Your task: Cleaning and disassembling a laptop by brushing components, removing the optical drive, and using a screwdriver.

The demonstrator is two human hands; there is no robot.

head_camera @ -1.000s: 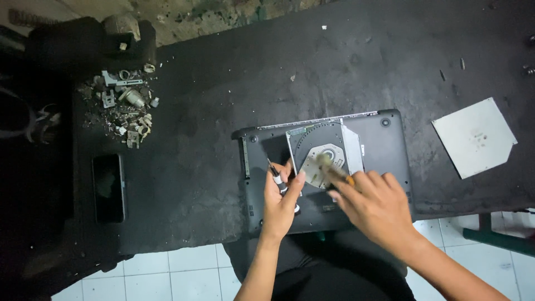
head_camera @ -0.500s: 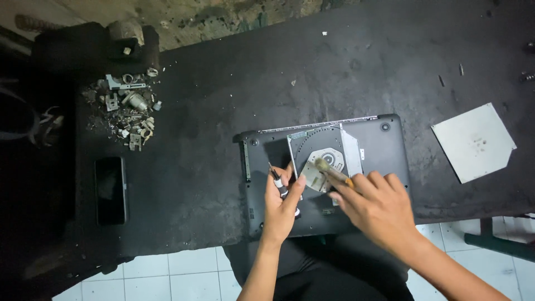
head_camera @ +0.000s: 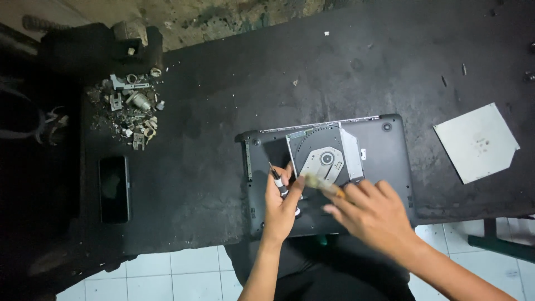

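A dark grey laptop (head_camera: 384,153) lies bottom-up near the front edge of the black worktable. An opened optical disc drive (head_camera: 323,156) rests on top of it, its round tray and metal plate showing. My left hand (head_camera: 281,203) grips a small screwdriver (head_camera: 277,181) by its shaft, just left of the drive. My right hand (head_camera: 376,214) holds a small brush (head_camera: 323,184) with pale bristles, its tip at the lower edge of the drive.
A pile of small metal parts and screws (head_camera: 131,111) lies at the back left. A black phone (head_camera: 114,188) lies face up at the left. A flat silver drive cover (head_camera: 476,142) sits at the right. White floor tiles (head_camera: 167,273) show below the table edge.
My right hand with the brush has shifted a little across the lower part of the drive. My left hand stays beside the drive with the screwdriver.
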